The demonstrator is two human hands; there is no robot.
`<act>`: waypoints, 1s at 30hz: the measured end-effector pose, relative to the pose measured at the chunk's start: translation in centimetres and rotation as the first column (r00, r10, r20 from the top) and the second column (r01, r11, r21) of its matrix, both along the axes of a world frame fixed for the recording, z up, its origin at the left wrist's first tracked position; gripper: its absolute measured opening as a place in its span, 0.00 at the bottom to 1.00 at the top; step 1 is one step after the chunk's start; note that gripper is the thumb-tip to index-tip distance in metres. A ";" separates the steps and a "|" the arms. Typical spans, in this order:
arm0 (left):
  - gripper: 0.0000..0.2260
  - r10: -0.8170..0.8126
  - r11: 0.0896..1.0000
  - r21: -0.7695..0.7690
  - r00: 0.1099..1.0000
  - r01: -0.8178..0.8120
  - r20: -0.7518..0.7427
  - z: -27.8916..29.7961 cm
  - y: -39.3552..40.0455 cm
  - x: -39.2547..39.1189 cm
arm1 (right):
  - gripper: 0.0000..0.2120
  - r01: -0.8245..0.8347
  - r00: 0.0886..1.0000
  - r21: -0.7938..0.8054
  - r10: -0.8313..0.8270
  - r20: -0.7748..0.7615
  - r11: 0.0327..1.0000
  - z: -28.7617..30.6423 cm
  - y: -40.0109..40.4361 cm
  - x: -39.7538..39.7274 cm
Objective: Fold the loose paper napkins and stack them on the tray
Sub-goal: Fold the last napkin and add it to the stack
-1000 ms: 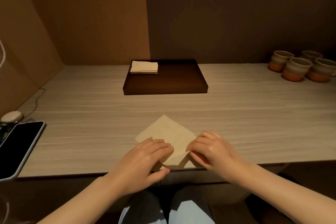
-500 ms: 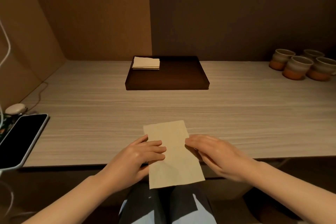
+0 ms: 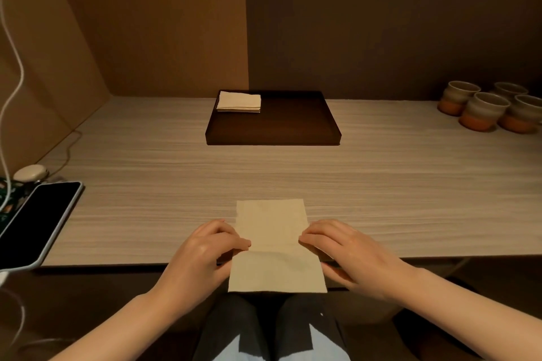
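A beige paper napkin (image 3: 272,231) lies as a long strip at the table's front edge, a crease across its middle and its near half reaching past the edge. My left hand (image 3: 202,258) pinches its left side at the crease. My right hand (image 3: 352,255) pinches its right side, thumb below the paper. A dark brown tray (image 3: 293,126) stands at the back centre. A small stack of folded napkins (image 3: 239,101) sits in its far left corner.
Several two-tone ceramic cups (image 3: 484,110) stand at the back right. A dark phone (image 3: 35,223) lies at the left edge, with a white cable (image 3: 11,91) and a small white case (image 3: 30,172) beside it. Walls close the back and left.
The napkin went from a skewed folded square to a long strip, now turned square to the table edge. Both hands shifted from its near corner to its two sides.
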State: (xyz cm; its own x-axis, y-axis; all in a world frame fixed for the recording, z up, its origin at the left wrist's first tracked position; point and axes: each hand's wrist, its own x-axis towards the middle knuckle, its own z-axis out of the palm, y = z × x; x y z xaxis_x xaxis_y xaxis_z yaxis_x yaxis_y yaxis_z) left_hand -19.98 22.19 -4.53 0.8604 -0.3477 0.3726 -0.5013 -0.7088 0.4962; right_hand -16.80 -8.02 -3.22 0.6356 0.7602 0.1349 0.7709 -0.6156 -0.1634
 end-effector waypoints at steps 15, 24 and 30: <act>0.14 0.313 0.846 -0.298 0.864 -0.442 -0.394 1.5 -2.6 1.2 | 0.09 0.584 0.775 0.306 -0.404 -0.486 0.752 1.0 3.6 1.4; 0.17 0.398 0.841 -0.243 0.857 -0.483 -0.326 0.8 -2.8 1.9 | 0.17 0.677 0.700 0.248 -0.501 -0.508 0.693 1.7 4.7 1.9; 0.18 0.473 0.863 -0.108 0.865 -0.493 -0.166 1.1 -2.9 1.8 | 0.16 0.708 0.678 0.190 -0.579 -0.452 0.680 1.9 5.2 2.5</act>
